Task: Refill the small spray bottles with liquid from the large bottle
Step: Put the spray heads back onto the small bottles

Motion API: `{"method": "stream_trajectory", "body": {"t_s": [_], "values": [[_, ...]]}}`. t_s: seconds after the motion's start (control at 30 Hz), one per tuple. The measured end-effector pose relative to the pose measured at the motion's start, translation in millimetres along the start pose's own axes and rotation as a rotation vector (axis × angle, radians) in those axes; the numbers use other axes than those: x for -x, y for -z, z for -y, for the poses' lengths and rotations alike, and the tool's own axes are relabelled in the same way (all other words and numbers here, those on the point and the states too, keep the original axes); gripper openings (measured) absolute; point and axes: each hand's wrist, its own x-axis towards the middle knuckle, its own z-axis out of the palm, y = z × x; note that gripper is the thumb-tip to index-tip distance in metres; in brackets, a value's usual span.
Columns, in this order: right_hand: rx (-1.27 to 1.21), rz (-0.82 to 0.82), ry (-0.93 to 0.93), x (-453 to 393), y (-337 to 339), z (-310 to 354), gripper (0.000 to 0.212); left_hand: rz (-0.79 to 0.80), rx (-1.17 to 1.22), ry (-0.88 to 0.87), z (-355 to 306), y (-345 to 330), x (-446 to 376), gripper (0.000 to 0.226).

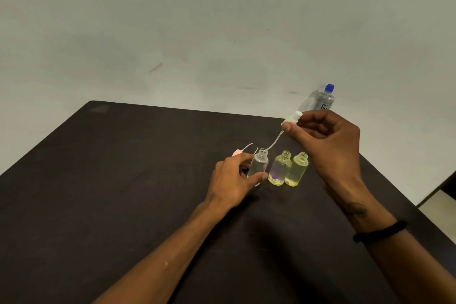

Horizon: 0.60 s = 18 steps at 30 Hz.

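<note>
So the counter [123, 192] was a dark, matte slab pushed near a pale wall. Three small open-necked bottles stood in a row on it: a clear bottle [259, 164], then two yellowish bottles [280, 169] [297, 170] just beside each other. A pink spray cap [237, 152] lay behind the clear one, and a large blue-capped bottle [323, 99] was at the far right edge.

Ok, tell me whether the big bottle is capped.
Capped: the large bottle stands behind the right hand with its blue cap on.
</note>
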Motion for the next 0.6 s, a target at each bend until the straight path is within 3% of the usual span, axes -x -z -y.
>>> {"method": "stream_trajectory", "body": {"t_s": [0.2,0.33,0.6], "values": [[0.04,0.074,-0.054,0,-9,-9,0.041,-0.038,0.026,-0.06,-6,3,3,0.054],[0.075,0.125,-0.081,3,-9,-13,0.039,-0.024,0.14,-0.119,-12,5,9,0.043],[0.044,0.224,-0.13,6,2,-11,0.039,-0.038,0.216,-0.146,-16,7,14,0.046]]}}
